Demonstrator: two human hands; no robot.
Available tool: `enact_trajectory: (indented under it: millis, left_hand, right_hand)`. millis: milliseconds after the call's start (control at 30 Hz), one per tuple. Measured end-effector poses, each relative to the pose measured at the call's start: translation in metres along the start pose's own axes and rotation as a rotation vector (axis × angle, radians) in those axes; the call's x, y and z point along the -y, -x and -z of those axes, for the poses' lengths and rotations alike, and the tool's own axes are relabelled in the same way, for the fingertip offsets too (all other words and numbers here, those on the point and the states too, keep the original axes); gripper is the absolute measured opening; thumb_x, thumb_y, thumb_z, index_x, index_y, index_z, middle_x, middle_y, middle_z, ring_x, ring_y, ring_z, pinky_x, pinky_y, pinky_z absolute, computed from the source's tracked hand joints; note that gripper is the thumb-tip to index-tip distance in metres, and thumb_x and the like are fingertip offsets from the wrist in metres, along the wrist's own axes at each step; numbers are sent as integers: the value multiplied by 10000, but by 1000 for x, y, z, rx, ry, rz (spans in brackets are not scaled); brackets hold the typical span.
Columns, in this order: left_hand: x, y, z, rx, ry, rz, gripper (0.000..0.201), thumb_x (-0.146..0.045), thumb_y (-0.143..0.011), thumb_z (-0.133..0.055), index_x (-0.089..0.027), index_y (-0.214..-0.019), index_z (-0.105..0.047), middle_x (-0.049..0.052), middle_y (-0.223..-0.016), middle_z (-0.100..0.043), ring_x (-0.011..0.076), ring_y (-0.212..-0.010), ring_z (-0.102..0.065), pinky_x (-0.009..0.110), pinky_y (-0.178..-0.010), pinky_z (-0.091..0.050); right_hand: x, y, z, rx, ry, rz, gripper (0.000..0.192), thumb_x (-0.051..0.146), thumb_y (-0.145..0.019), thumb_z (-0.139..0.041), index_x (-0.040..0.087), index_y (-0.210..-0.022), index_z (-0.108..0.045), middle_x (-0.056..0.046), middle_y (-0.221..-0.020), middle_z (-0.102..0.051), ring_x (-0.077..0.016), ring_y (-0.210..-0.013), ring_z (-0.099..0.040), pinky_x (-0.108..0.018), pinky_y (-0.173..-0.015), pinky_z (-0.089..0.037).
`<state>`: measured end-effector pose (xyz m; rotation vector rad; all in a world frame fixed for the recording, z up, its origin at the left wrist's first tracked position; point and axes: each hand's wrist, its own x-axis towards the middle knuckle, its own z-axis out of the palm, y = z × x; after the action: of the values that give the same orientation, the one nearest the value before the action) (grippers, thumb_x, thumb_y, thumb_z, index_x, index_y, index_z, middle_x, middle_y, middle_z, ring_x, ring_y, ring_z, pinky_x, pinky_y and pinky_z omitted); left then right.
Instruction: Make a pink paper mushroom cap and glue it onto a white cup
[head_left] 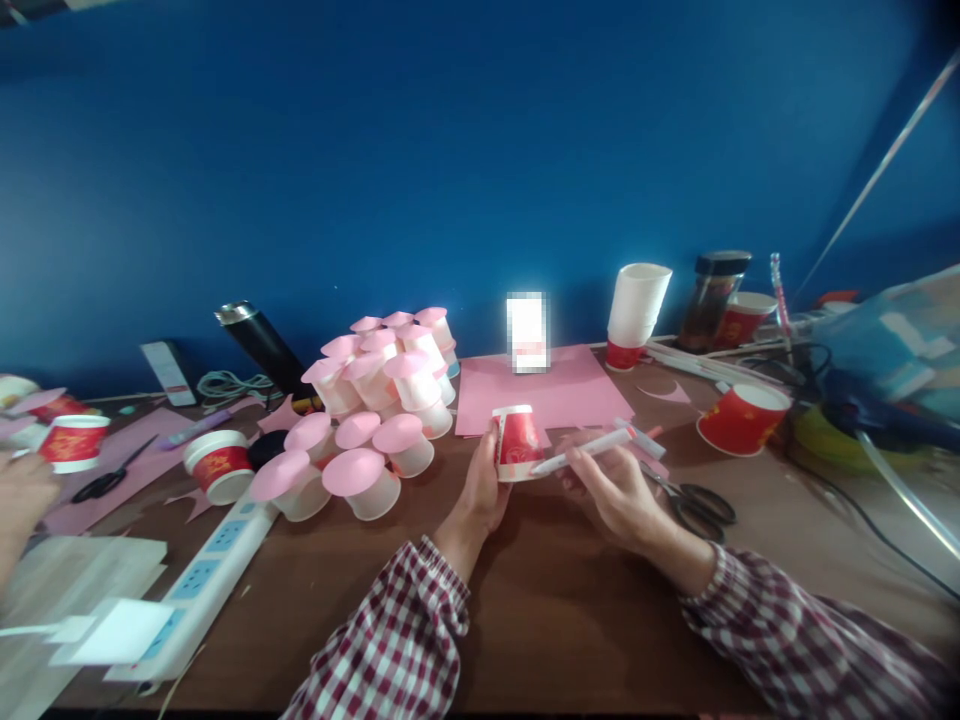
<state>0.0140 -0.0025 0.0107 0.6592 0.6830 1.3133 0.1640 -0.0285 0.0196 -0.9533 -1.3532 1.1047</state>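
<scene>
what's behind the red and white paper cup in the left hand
Behind the red and white paper cup are a pink paper sheet, a bright white rectangle and the blue wall. What the cup covers, part of the sheet's near edge included, cannot be seen.

The held cup (519,442) is red and white — the sleeves (394,625) maroon-and-white checked, the wall (480,150) blue.

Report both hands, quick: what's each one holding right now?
Left hand: closed around a red-and-white paper cup.
Right hand: closed on a white marker, its end near the cup's lower edge.
</scene>
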Motion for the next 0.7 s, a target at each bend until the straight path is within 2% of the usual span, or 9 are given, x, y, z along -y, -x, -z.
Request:
enact_trajectory:
  millis: [133, 267, 433, 567, 700]
  left_hand:
    - [1, -1, 1, 15, 0, -8, 336, -480, -813, -532, -150, -766, -576, 6, -687, -592, 133, -627, -522, 276, -678, -409]
    - [2, -2, 4, -11, 3, 16, 334, -479, -821, -521, -152, -799, -587, 9, -707, -604, 136, -646, -536, 281, -706, -412]
    - [3, -2, 4, 4, -12, 9, 376, -508, -809, -525, -140, -804, -602, 27, -735, -623, 144, -668, -551, 288, -719, -417]
    - [5, -3, 6, 47, -48, 7, 408, -522, -816, -505, -128, -843, -608, 35, -737, -612, 143, -652, -540, 288, -684, -417]
    - [6, -4, 7, 13, -64, -15, 369, -507, -821, -508, -145, -831, -584, 24, -734, -597, 140, -662, -537, 281, -673, -419]
  right_hand:
    - [0, 0, 0, 6, -13, 23, 253, 404, -849, -554, 171, -758, -593, -16, -652, -578, -115, -580, -534, -215, -497, -458]
    - [1, 0, -1, 26, -51, -15, 244, 408, -833, -577, 174, -761, -579, -2, -636, -562, -108, -567, -528, -213, -505, -457]
    - [2, 0, -2, -18, -92, -35, 251, 422, -823, -584, 171, -831, -586, -7, -646, -567, -115, -563, -529, -221, -494, -461]
    - [2, 1, -1, 18, 7, 25, 238, 401, -846, -557, 170, -804, -595, -16, -649, -567, -122, -575, -535, -223, -493, -464]
    - [4, 3, -1, 42, 114, 91, 191, 361, -857, -547, 183, -802, -586, -10, -665, -568, -120, -569, -534, -222, -497, -452]
